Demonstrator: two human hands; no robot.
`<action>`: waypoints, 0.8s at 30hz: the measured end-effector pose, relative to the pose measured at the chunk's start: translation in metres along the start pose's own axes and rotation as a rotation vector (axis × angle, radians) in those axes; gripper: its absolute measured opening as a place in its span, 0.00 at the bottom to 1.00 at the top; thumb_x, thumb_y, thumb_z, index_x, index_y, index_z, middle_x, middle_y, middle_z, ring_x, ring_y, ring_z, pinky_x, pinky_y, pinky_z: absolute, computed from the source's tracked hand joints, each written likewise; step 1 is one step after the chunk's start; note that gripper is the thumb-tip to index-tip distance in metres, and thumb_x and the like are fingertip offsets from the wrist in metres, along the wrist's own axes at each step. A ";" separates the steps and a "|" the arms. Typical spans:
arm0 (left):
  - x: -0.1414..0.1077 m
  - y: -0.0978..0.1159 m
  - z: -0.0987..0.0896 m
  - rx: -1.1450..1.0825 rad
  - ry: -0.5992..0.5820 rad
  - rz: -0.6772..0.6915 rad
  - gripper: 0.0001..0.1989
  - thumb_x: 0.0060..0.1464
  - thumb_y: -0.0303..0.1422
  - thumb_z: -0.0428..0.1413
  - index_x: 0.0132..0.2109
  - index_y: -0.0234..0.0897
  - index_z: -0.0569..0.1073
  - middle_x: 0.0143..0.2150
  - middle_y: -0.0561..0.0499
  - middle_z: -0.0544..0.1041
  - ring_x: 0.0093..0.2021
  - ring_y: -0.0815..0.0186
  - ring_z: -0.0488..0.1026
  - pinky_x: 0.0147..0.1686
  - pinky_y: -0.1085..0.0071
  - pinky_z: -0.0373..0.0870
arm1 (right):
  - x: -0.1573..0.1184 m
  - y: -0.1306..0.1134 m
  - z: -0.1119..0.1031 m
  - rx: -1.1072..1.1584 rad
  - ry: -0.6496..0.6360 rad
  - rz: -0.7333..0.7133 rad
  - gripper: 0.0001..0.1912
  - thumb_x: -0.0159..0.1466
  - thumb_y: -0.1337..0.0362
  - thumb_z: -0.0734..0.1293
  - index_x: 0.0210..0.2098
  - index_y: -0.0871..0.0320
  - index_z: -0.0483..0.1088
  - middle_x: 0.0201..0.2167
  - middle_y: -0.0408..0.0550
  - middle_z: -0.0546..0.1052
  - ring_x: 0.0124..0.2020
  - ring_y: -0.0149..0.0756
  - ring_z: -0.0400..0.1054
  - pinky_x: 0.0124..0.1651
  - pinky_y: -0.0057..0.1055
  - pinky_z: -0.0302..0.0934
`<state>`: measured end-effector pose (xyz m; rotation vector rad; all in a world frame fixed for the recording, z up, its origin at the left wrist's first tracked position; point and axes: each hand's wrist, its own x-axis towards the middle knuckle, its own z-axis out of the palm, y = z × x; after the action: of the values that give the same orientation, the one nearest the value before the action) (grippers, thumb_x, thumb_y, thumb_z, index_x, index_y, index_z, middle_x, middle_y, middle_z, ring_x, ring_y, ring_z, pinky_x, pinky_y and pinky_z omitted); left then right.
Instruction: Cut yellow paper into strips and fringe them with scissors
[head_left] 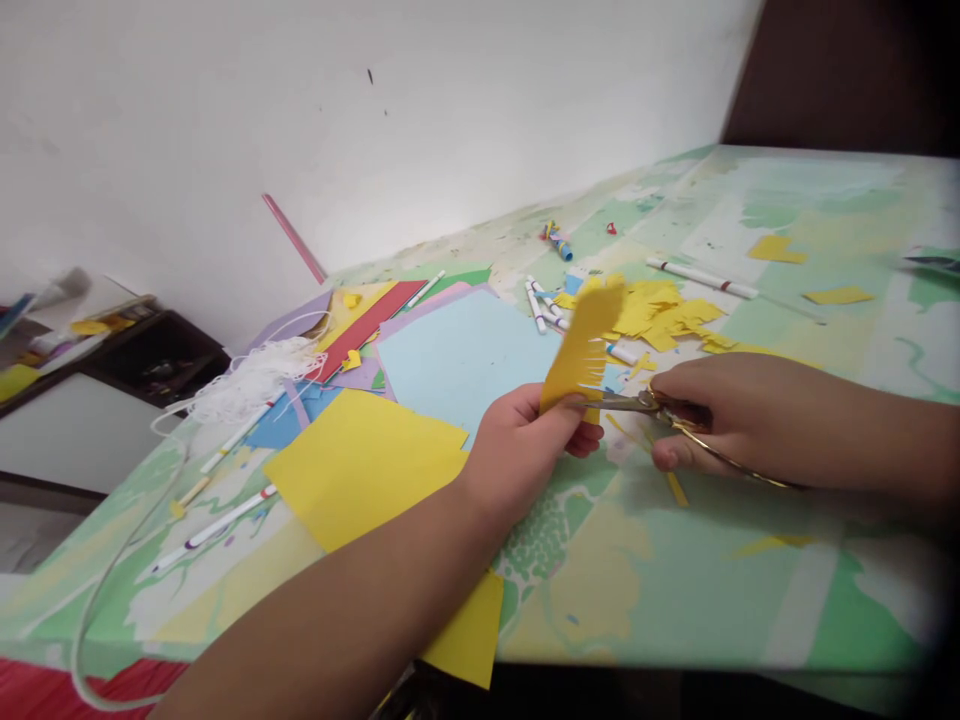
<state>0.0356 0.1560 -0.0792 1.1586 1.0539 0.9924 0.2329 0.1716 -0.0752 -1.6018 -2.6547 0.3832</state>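
My left hand (pixel 521 440) pinches a folded strip of yellow paper (pixel 592 325) by its lower end, holding it upright above the table. Short slits form a fringe along the strip's right edge. My right hand (pixel 720 420) is wrapped round a pair of scissors (pixel 626 401) with gold-coloured handles. Their blades reach left across the paper, close to my left thumb. Behind the strip lies a heap of fringed yellow paper pieces (pixel 660 310). A yellow sheet (pixel 371 465) lies left of my left hand, and a light blue sheet (pixel 465 355) lies beyond it.
A tangle of white cord (pixel 259 380) sits on the left, near red paper (pixel 367 330). Several markers lie about, one marker (pixel 701 278) at the back right. A small rolled paper piece (pixel 556 242) lies near the wall. The table's front edge (pixel 675 660) runs below my hands.
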 end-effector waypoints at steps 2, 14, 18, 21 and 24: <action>0.000 -0.001 0.001 0.011 0.001 0.008 0.05 0.45 0.31 0.53 0.25 0.35 0.71 0.21 0.54 0.71 0.22 0.73 0.68 0.26 0.75 0.66 | 0.000 -0.001 0.000 -0.006 0.005 0.003 0.20 0.51 0.43 0.59 0.24 0.55 0.62 0.21 0.43 0.67 0.21 0.33 0.57 0.22 0.28 0.45; -0.003 -0.001 0.003 0.090 0.020 0.034 0.08 0.45 0.35 0.54 0.24 0.34 0.69 0.20 0.54 0.71 0.22 0.73 0.67 0.26 0.75 0.64 | 0.001 -0.003 -0.001 -0.003 -0.020 0.000 0.22 0.51 0.42 0.58 0.21 0.55 0.61 0.18 0.43 0.67 0.20 0.31 0.56 0.22 0.27 0.43; -0.003 -0.002 0.001 0.096 0.013 0.041 0.09 0.46 0.35 0.54 0.24 0.34 0.69 0.20 0.54 0.70 0.22 0.74 0.66 0.26 0.76 0.64 | 0.002 0.001 0.002 -0.034 0.029 -0.002 0.23 0.51 0.42 0.58 0.19 0.56 0.60 0.17 0.42 0.66 0.19 0.31 0.55 0.22 0.27 0.42; -0.003 -0.002 0.000 0.064 -0.010 0.020 0.08 0.45 0.35 0.54 0.25 0.34 0.69 0.19 0.55 0.70 0.21 0.74 0.67 0.25 0.75 0.64 | 0.002 0.002 0.001 -0.046 0.038 0.001 0.23 0.50 0.41 0.58 0.18 0.56 0.59 0.16 0.42 0.66 0.19 0.31 0.55 0.21 0.27 0.42; -0.003 -0.002 0.000 0.022 -0.026 0.006 0.08 0.45 0.35 0.54 0.26 0.34 0.69 0.20 0.54 0.71 0.22 0.73 0.67 0.26 0.75 0.65 | 0.003 0.003 -0.001 -0.038 0.007 0.017 0.23 0.51 0.42 0.58 0.18 0.56 0.59 0.17 0.43 0.66 0.20 0.31 0.56 0.22 0.27 0.43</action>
<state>0.0352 0.1533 -0.0808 1.1909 1.0432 0.9701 0.2341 0.1756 -0.0749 -1.6334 -2.6614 0.3284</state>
